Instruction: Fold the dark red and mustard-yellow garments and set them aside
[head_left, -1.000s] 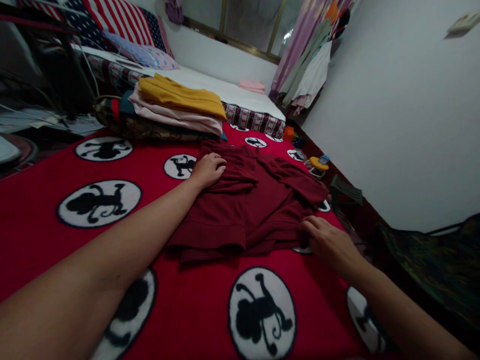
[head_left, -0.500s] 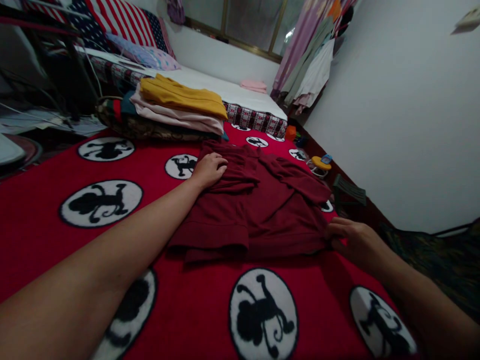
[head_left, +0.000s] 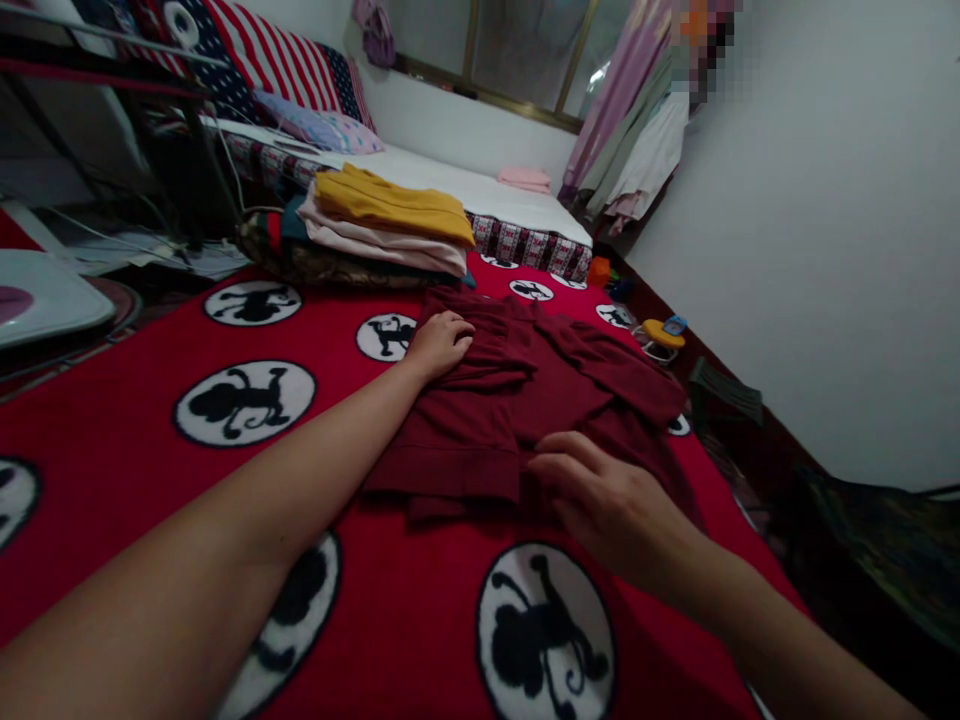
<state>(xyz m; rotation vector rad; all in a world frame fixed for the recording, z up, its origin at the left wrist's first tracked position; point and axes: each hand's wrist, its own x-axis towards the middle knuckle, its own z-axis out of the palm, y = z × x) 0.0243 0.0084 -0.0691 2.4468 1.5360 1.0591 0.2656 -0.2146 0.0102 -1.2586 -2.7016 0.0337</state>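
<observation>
A maroon long-sleeved top (head_left: pixel 570 370) lies spread on a red blanket (head_left: pixel 390 620) printed with monkeys in white circles. Its left side is folded inward, with the sleeve bunched on top. My left hand (head_left: pixel 442 345) rests on that folded part, fingers lightly bent and spread over the cloth. Over the lower hem, near the middle, is my right hand (head_left: pixel 592 490), its fingers loosely curled and apart from the thumb. I see no cloth between them, and whether the fingertips touch the top is unclear. The top's right side lies unfolded beyond this hand.
Behind the top stands a stack of folded clothes (head_left: pixel 390 215), mustard yellow uppermost. Farther back is a white-topped bed (head_left: pixel 442 180) with pillows. A yellow stool (head_left: pixel 664 333) and a dark folding seat (head_left: pixel 724 390) stand by the right wall. A white chair seat (head_left: pixel 52 295) is at left.
My right hand has let go of the top's right hem corner and moved left to the hem's middle. My left hand stays on the folded side. The view has shifted slightly.
</observation>
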